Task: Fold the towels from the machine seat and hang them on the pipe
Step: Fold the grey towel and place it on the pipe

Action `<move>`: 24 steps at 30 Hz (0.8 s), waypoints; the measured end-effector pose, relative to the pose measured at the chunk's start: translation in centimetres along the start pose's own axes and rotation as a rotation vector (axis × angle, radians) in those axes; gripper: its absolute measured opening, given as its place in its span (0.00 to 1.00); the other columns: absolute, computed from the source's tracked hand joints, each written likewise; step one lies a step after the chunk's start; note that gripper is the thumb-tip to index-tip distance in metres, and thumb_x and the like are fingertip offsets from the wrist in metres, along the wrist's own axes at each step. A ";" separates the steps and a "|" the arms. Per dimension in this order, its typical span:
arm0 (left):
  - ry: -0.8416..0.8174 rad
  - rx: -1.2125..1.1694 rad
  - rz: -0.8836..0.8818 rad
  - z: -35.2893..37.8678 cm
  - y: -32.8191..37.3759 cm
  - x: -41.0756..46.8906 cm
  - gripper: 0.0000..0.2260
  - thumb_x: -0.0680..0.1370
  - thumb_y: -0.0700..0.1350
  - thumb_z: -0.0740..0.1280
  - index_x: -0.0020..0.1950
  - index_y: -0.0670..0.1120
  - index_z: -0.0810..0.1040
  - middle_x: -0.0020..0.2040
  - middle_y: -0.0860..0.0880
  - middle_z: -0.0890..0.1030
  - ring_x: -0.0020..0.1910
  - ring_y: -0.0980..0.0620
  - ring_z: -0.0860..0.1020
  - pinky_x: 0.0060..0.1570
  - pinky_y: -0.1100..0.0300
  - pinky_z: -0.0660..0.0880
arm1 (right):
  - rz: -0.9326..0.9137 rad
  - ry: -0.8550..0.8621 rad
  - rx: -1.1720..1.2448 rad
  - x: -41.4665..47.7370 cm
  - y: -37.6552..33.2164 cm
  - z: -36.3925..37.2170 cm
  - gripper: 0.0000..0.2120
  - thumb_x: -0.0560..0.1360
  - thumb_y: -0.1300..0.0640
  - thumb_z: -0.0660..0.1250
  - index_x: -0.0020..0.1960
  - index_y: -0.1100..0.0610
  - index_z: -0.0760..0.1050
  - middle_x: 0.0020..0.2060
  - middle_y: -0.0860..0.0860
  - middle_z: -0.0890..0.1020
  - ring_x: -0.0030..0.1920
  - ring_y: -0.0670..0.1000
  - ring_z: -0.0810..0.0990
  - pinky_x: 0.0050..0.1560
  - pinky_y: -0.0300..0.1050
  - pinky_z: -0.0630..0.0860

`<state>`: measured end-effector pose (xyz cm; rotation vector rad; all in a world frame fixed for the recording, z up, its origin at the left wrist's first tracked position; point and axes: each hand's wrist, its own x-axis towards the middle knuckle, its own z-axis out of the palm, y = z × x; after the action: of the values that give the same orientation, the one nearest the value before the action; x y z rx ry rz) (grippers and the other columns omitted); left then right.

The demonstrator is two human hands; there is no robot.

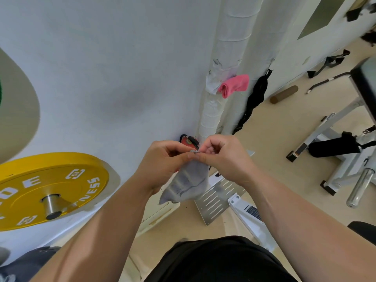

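Observation:
A small grey towel (188, 185) hangs folded below my two hands in the middle of the view. My left hand (162, 161) and my right hand (224, 157) pinch its top edge together, fingertips touching. Behind them a white wrapped pipe (223, 64) runs up the wall. A folded pink towel (234, 84) hangs on the pipe's right side, well above my hands. The machine seat is not clearly in view.
A yellow weight plate (50, 190) on a steel sleeve sticks out at the left. A red fire extinguisher (188, 141) stands by the pipe's base. A perforated metal footplate (219, 198) lies below. A white machine frame (333, 139) and black straps (254, 100) fill the right.

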<state>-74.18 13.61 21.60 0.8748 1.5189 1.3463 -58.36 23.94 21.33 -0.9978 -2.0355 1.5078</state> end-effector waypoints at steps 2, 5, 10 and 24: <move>-0.001 0.047 0.001 -0.2 -0.1 0.3 0.06 0.76 0.35 0.72 0.44 0.44 0.87 0.43 0.39 0.86 0.43 0.34 0.81 0.51 0.34 0.77 | -0.024 -0.023 -0.039 0.1 0.1 -0.2 0.08 0.70 0.56 0.80 0.39 0.55 0.81 0.30 0.48 0.76 0.31 0.45 0.71 0.34 0.35 0.70; 0.062 0.096 -0.008 -0.1 -0.3 1.1 0.08 0.78 0.36 0.70 0.43 0.45 0.87 0.45 0.39 0.85 0.47 0.36 0.82 0.55 0.40 0.79 | -0.032 -0.107 -0.249 0.3 0.8 -0.6 0.07 0.70 0.55 0.79 0.41 0.53 0.81 0.35 0.49 0.82 0.36 0.48 0.77 0.37 0.42 0.73; 0.252 0.195 0.058 -0.6 -0.2 2.7 0.07 0.79 0.38 0.69 0.45 0.47 0.83 0.40 0.50 0.84 0.38 0.61 0.79 0.45 0.65 0.77 | -0.079 -0.103 -0.571 0.6 3.8 -0.2 0.05 0.71 0.58 0.73 0.37 0.53 0.79 0.35 0.49 0.82 0.43 0.51 0.75 0.48 0.53 0.74; 0.523 0.018 0.224 -4.2 2.0 5.0 0.09 0.82 0.40 0.65 0.44 0.52 0.79 0.37 0.53 0.77 0.36 0.58 0.73 0.40 0.64 0.72 | 0.071 -0.216 -1.064 1.2 7.8 -1.1 0.08 0.80 0.48 0.61 0.54 0.47 0.78 0.54 0.51 0.73 0.56 0.56 0.72 0.55 0.50 0.69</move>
<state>-79.91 17.05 22.79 0.7533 1.8659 1.8294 -56.08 26.71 14.24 -1.2769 -3.0469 0.4597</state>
